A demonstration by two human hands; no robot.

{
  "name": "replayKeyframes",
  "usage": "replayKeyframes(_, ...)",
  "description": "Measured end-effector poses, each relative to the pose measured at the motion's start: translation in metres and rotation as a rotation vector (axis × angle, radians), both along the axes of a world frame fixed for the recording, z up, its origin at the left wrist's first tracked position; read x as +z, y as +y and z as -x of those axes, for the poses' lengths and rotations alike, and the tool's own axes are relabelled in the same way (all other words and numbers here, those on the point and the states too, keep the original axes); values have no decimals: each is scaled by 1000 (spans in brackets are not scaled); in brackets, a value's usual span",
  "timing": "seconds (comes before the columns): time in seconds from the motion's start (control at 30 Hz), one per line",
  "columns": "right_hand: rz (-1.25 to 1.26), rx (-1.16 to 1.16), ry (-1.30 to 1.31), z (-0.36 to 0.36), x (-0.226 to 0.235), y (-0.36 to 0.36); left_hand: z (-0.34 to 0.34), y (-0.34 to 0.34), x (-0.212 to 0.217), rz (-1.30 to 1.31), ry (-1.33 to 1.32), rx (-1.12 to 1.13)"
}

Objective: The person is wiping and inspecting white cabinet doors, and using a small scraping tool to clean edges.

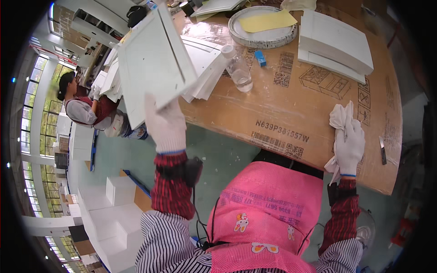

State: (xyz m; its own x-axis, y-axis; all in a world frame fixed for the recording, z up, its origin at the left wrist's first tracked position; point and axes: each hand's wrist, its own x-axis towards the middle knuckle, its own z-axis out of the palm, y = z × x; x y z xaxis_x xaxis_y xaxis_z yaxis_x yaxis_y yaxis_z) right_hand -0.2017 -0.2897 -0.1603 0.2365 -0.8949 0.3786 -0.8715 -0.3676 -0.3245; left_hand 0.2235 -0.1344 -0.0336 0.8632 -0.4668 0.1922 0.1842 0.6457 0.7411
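My left hand (pixel 166 125), in a white knit glove, is closed on the lower edge of a white framed panel (pixel 148 66). The panel is raised and tilted at the table's left side, with a dark groove along its right part. My right hand (pixel 349 143), gloved too, rests on the cardboard-covered table near its right front corner. A crumpled white cloth (pixel 340 117) is gripped in its fingers, with part of it hanging below the hand. Behind the raised panel lies a stack of white panels (pixel 202 63), partly hidden.
A clear bottle (pixel 238 70) stands beside a small blue block (pixel 260 58). Farther back is a round lid (pixel 264 38) bearing yellow sandpaper (pixel 267 21). White panels (pixel 334 43) lie at the far right; a small blade (pixel 383 150) lies near the right edge. A co-worker (pixel 86 102) works at left.
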Motion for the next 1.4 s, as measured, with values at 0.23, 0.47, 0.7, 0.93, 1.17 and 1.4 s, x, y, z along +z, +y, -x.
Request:
replayKeyframes(0.23, -33, 13, -7, -1, 7, 1, -106, -95, -46, -31, 340, -49)
replayKeyframes(0.47, 41, 52, -97, 6, 5, -1, -24, -44, -68, -593, 4, -424)
replayKeyframes(0.7, 70, 74, -46, 5, 3, -4, 136, -45, -32, -966, -240, -1153)
replayKeyframes(0.93, 179, 109, -189, 1, 19, -5, 177, -307, -42, -707, -1047, -19)
replayKeyframes(1.17, 146, 96, -337, 9, 19, -15, 132, -449, -50, -1308, -1462, -200)
replayKeyframes(1.4, 34, -26, -391, 15, 16, -7, 132, -415, -66, -1310, -1058, -419)
